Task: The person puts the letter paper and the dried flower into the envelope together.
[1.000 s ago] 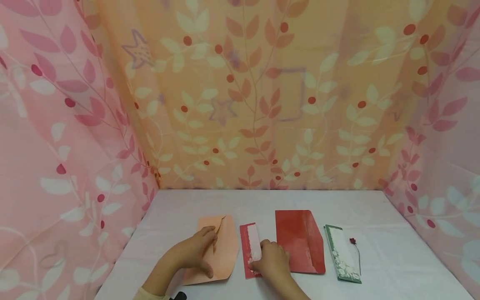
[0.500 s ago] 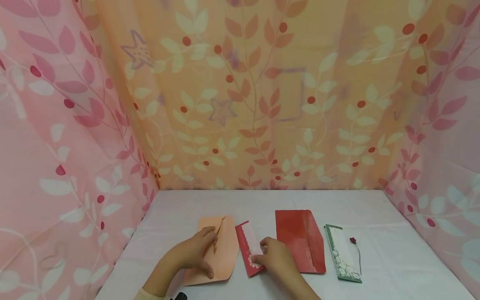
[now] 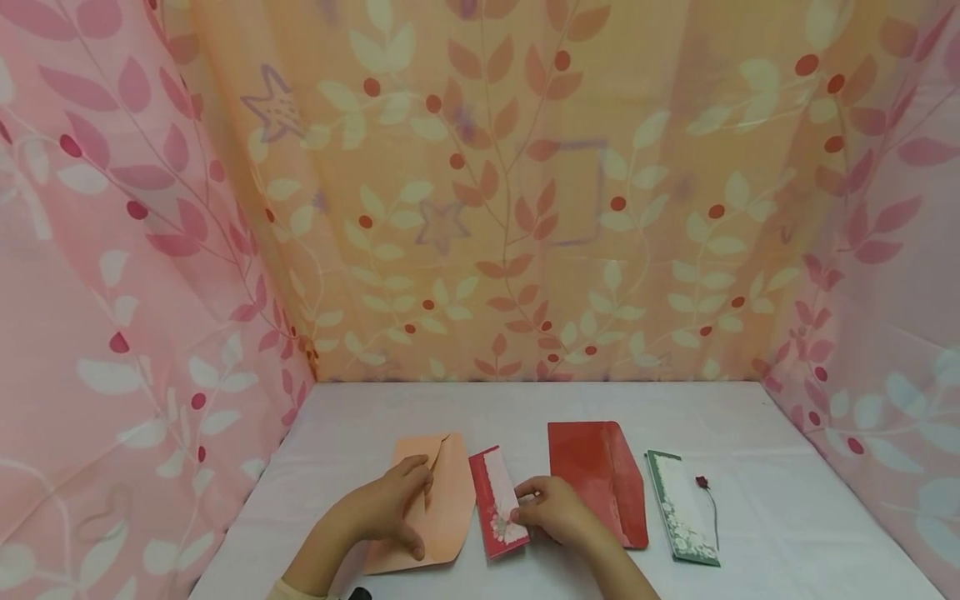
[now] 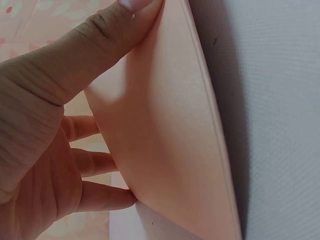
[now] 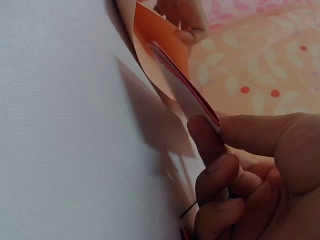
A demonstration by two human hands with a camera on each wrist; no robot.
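In the head view a peach envelope (image 3: 453, 508) lies at the left of the group, under my left hand (image 3: 386, 504). The left wrist view shows my thumb on its paper (image 4: 170, 125) and several fingertips at its edge; the sheet bows between them. My right hand (image 3: 558, 508) pinches a folded red and white floral card (image 3: 495, 492) by its right side, between thumb and index finger. From the right wrist, the card (image 5: 187, 92) is tilted off the cloth, its far end before the gaping mouth of the peach envelope (image 5: 162, 37). Whether it has entered cannot be told.
Right of the card lies a red envelope (image 3: 588, 467), partly behind my right hand. Further right are a green-edged floral card (image 3: 678, 508) and a small red rose on a stem (image 3: 702, 483). Floral curtains (image 3: 510, 250) enclose the white table (image 3: 375, 404).
My right hand has shifted slightly right. The red card has turned and moved left, its top now beside the peach envelope's right edge. The left hand stays in place.
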